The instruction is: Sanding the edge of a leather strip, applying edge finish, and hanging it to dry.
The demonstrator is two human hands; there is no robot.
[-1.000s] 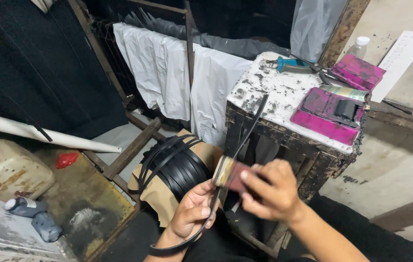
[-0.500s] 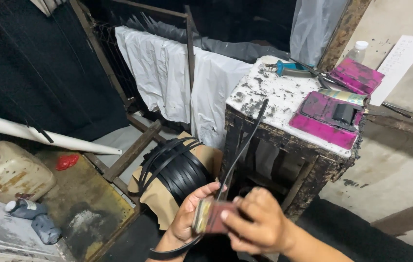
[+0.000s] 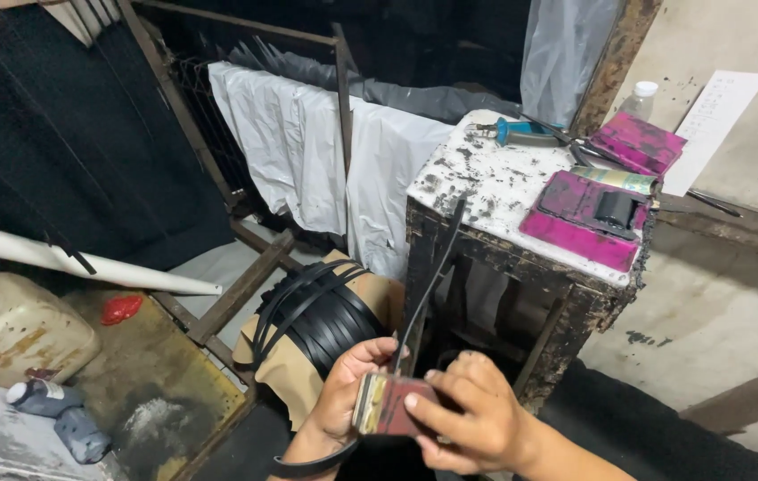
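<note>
My left hand (image 3: 344, 392) and my right hand (image 3: 470, 420) meet low in the frame, both on a small flat reddish block (image 3: 388, 403) with a pale metal edge. A thin black strap (image 3: 432, 272) passes through my left fingers, rises up to the stained table's front edge, and loops down below my left wrist. Just behind my left hand lies a coil of black strapping (image 3: 325, 316) wrapped around a tan bundle (image 3: 294, 379).
A stained white-topped table (image 3: 486, 191) stands at right with a pink tray (image 3: 585, 214), a pink pouch (image 3: 634, 142), a teal-handled tool (image 3: 521, 132) and a small bottle (image 3: 639, 98). White plastic sheets (image 3: 307, 160) hang on a metal frame. A dirty jug (image 3: 18, 330) and white pipe (image 3: 67, 260) lie at left.
Both hands and the reddish block have dropped lower and slightly left, toward the bottom of the view; the strap now stretches longer up to the table edge.
</note>
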